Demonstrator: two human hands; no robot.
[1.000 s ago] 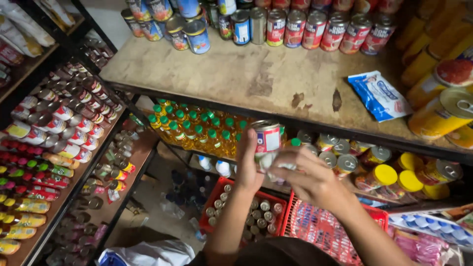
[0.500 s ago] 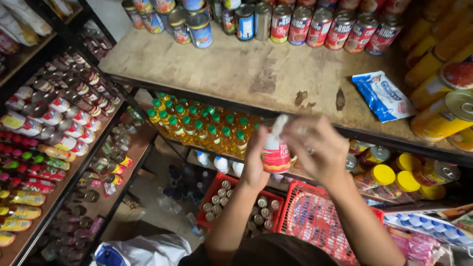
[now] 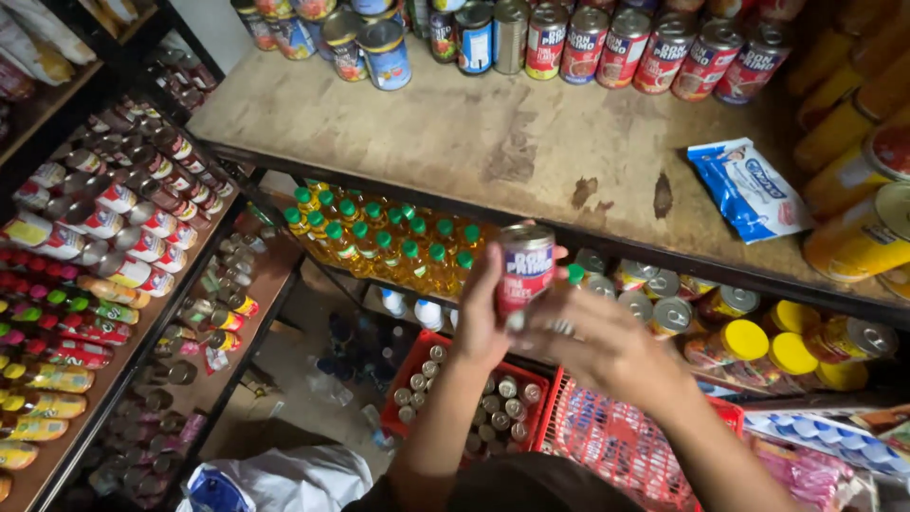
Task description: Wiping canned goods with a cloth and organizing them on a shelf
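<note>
A red-labelled tin can (image 3: 525, 269) with a silver top stands upright between my two hands, just below the front edge of the wooden shelf (image 3: 455, 123). My left hand (image 3: 481, 313) grips its left side. My right hand (image 3: 607, 341) is against its right and lower side, fingers spread and blurred, with something pale between them that I cannot make out. A row of similar red cans (image 3: 654, 47) stands at the back of the shelf.
Blue cans (image 3: 384, 52) stand back left, yellow tins (image 3: 858, 228) at right, a blue-white packet (image 3: 749, 190) on the shelf. Green-capped oil bottles (image 3: 379, 237) sit below. Red crates (image 3: 626, 436) hold small cans. Bottles and cans fill the left shelves (image 3: 104, 246).
The can has stayed between my hands and now stands upright; the pale thing raised beside it half a second ago has come down behind my right fingers. The view has shifted slightly.
</note>
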